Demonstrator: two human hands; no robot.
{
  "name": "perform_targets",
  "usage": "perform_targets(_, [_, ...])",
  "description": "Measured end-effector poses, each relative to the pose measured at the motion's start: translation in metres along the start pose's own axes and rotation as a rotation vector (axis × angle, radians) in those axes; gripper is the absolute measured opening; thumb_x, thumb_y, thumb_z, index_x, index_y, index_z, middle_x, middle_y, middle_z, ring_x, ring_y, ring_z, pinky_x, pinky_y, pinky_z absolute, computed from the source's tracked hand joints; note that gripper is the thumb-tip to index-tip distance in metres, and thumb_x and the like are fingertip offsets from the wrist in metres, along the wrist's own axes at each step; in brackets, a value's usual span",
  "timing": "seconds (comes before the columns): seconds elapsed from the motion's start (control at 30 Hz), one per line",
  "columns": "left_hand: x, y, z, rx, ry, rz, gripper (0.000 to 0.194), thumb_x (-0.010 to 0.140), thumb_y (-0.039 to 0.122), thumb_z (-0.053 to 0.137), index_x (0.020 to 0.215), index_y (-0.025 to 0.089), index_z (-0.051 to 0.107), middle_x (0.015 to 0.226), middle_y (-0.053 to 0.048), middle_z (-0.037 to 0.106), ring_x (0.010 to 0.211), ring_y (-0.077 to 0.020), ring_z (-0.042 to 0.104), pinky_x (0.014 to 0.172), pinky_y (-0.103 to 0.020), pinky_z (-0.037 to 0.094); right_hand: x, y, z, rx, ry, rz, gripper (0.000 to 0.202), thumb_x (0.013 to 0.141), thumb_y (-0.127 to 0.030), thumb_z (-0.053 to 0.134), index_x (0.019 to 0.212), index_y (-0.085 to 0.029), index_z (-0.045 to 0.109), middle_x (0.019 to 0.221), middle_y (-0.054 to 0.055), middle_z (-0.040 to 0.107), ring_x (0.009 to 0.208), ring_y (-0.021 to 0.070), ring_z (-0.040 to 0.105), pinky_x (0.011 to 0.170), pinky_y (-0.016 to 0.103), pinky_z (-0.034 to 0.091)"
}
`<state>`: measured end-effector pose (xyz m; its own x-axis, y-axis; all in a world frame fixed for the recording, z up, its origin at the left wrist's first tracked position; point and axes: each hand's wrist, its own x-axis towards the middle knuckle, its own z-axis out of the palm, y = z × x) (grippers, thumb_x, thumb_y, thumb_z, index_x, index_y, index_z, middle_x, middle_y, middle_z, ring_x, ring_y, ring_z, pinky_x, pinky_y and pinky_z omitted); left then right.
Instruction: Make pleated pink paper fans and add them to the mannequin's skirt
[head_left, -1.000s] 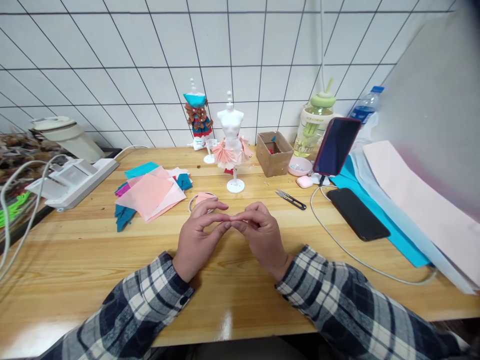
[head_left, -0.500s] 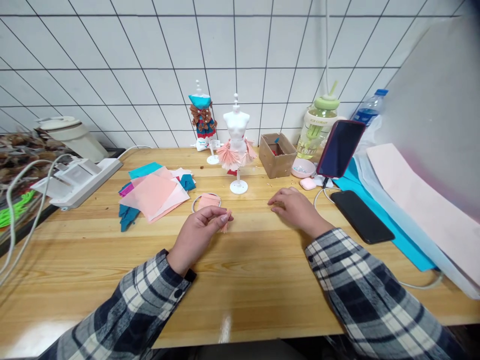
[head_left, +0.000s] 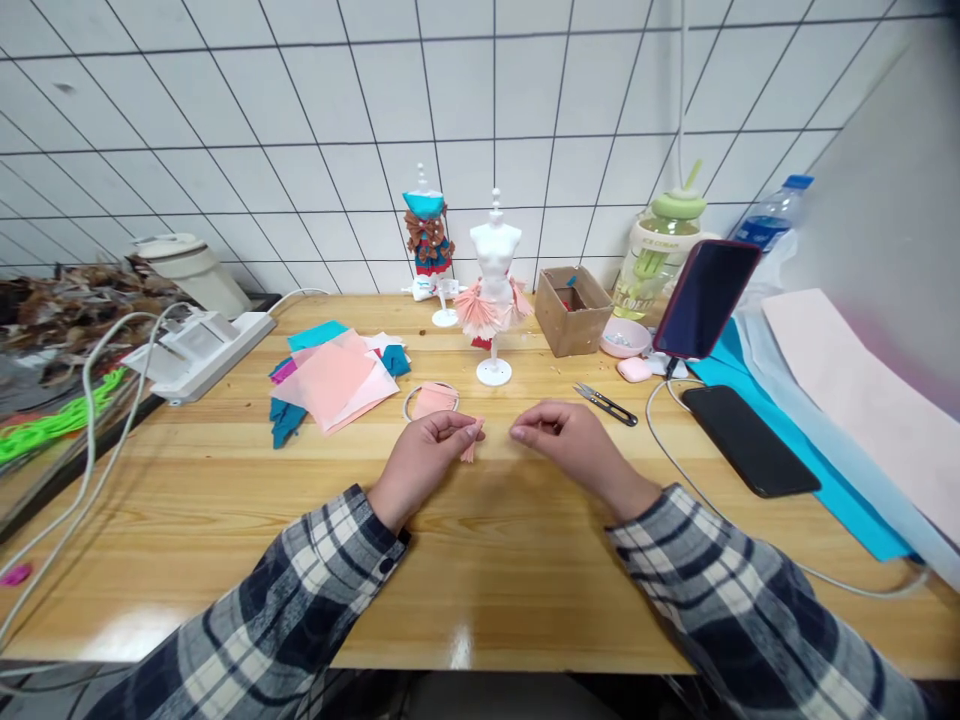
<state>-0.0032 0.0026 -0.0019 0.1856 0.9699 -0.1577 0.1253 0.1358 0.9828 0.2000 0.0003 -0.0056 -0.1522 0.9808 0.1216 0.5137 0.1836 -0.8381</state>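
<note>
My left hand (head_left: 429,462) pinches a small gathered piece of peach crepe paper or thin cloth (head_left: 469,452) between thumb and fingertips. Close by on its right, my right hand (head_left: 574,450) is also closed in a pinch; whatever is in it is too small to make out. A pair of thread snips (head_left: 606,403) lies just beyond my right hand. Behind my left hand rests a ring with folded peach material (head_left: 433,399) in it. Farther back stands a white mini dress form (head_left: 495,250), wearing a skirt of peach and pale ruffles (head_left: 477,312).
A second dress form (head_left: 427,235) in teal, brown and red stands behind. Coloured sheets (head_left: 330,380) lie left, near a power strip (head_left: 199,355). To the right are a cardboard box (head_left: 574,312), a pink dish (head_left: 625,338), a propped phone (head_left: 706,297) and a flat phone (head_left: 750,440).
My right hand has come left and nearer my left hand, and its fingers have closed to a pinch. The snips it covered now show. The view has shifted slightly; my left hand keeps its hold.
</note>
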Motion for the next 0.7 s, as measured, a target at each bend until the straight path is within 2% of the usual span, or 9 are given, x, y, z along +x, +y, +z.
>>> perform_targets(0.1, [-0.001,0.002,0.005,0.01,0.004,0.008,0.033,0.071,0.044,0.073,0.083,0.013,0.067,0.064,0.0,0.064,0.059,-0.011,0.054,0.06,-0.023,0.041,-0.009,-0.012,0.021,0.269,-0.034,0.088,0.024,0.074,-0.041,0.069,0.077,-0.018,0.073,0.068,0.002,0.066,0.06,0.0134,0.052,0.057,0.026,0.04])
perform_targets(0.23, [-0.004,0.005,0.009,0.035,-0.003,0.006,0.034,0.069,0.044,0.073,0.082,0.013,0.067,0.062,0.0,0.063,0.058,-0.0115,0.055,0.058,-0.023,0.042,-0.011,-0.011,0.035,0.436,0.017,0.183,0.028,0.071,-0.044,0.07,0.078,-0.017,0.072,0.071,0.003,0.068,0.059,0.0134,0.052,0.054,0.025,0.038])
perform_targets(0.4, [-0.007,0.006,0.012,0.047,0.006,0.014,0.031,0.071,0.042,0.072,0.081,0.014,0.068,0.063,0.0,0.064,0.055,-0.0109,0.055,0.054,-0.022,0.042,-0.01,-0.013,0.037,0.456,0.079,0.259,0.028,0.068,-0.045,0.07,0.077,-0.018,0.071,0.055,-0.002,0.058,0.048,0.0107,0.042,0.046,0.023,0.033])
perform_targets(0.7, [-0.009,0.007,0.014,0.049,0.019,0.061,0.027,0.072,0.039,0.072,0.081,0.014,0.07,0.065,-0.001,0.066,0.058,-0.012,0.056,0.057,-0.023,0.045,-0.012,-0.013,0.044,0.475,0.098,0.288,0.024,0.072,-0.043,0.065,0.071,-0.019,0.062,0.047,-0.006,0.047,0.042,0.0102,0.04,0.043,0.023,0.032])
